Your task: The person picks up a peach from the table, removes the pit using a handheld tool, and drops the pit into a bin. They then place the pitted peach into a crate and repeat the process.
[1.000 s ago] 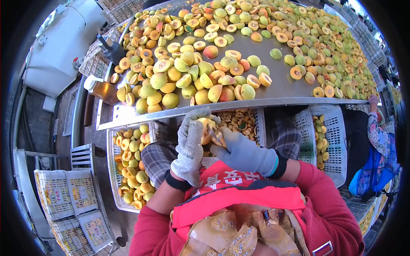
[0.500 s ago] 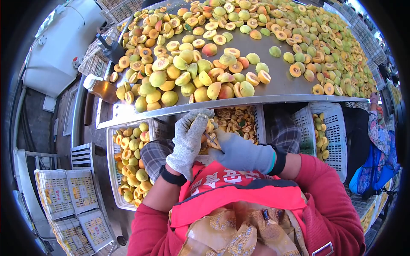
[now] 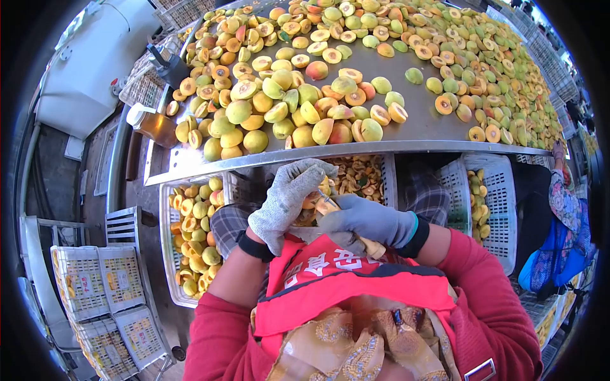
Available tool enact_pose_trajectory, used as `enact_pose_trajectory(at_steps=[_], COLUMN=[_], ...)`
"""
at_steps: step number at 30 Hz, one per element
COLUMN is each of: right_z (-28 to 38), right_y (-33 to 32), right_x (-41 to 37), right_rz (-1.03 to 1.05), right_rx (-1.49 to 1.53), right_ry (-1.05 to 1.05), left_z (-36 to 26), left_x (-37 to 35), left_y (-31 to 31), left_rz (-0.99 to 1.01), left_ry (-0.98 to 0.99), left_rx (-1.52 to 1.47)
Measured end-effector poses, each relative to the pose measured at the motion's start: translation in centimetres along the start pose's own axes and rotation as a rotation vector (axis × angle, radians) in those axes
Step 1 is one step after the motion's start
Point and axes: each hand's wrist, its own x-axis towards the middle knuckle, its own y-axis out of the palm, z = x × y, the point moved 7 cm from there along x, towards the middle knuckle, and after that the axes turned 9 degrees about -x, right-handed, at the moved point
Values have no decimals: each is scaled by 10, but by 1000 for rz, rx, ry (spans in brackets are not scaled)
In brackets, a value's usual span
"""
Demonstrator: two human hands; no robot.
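Note:
My left hand [image 3: 287, 198], in a pale grey knit glove, is closed around a piece of peach [image 3: 325, 185], mostly hidden by the fingers. My right hand [image 3: 368, 221], in a blue-grey glove, grips a small tool with a wooden handle [image 3: 372, 247]. The handle's end sticks out below the palm, and its tip is at the fruit between the hands. Both hands are above my lap, just before the metal table's edge [image 3: 356, 151]. Beneath them a crate holds brownish fruit scraps [image 3: 361, 176].
Many halved peaches [image 3: 305, 114] cover the steel table. A white crate [image 3: 166, 254] of peach halves stands left of my legs, another crate [image 3: 503, 209] at right. An amber bottle [image 3: 155, 127] lies on the table's left corner. A person in a flowered sleeve [image 3: 562, 190] sits at far right.
My right hand has turned, so the tool's wooden handle now shows below the palm. The metal prongs seen earlier are now hidden at the fruit. The view has shifted slightly.

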Motion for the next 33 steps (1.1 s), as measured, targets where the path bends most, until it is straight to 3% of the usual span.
enact_pose_trajectory(at_steps=[7, 10, 12, 13, 14, 15, 16, 17, 18, 19, 21, 23, 25, 26, 27, 29, 31, 33], right_z=[6, 15, 7, 3, -2, -8, -16, -22, -29, -36, -47, -45, -56, -55, -54, -54, -53, -56], right_y=[22, 18, 5, -3, -13, -23, -32, -41, -50, -56, -65, -62, -66, -66, -66, -66, -66, -72], right_x=[-8, -15, -15, -15, -18, -20, -22, -25, -29, -31, -32, -27, -22, -21, -21, -27, -38, -48], right_rz=[241, 106, 52, 26, -55, -108, -162, -214, -256, -270, -294, -315, -309, -309, -311, -318, -327, -392], right_rx=[559, 603, 500, 449, 334, 287, 241, 196, 98, 70, 10, 148, 248, 230, 212, 170, 117, 143], right_ry=[-125, -212, -209, -208, -186, -180, -173, -165, -101, -47, 61, -10, -39, -54, -69, -66, -30, -48], left_z=[4, 9, 5, -2, -32, -50, -68, -75, -64, -71, -78, -73, -62, -56, -39, -36, -21, -8], left_x=[-1, -10, -20, -36, -59, -86, -109, -124, -153, -168, -178, -147, -83, -51, -16, 47, 92, 117], left_y=[11, -6, -40, -73, -74, -95, -104, -129, -176, -181, -180, -173, -128, -106, -97, -49, -25, -23], left_rz=[-37, -363, -315, -538, -445, -669, -768, -670, -865, -892, -901, -877, -685, -639, -530, -393, -352, -305], left_ry=[175, 163, 119, 256, 220, 302, 211, 209, -182, -471, -362, 34, 75, 32, 109, 123, -185, -140], left_rx=[-458, -538, -596, -335, -219, 156, 386, 808, 954, 1273, 1609, 1039, 559, 570, 638, 1047, 1334, 1375])
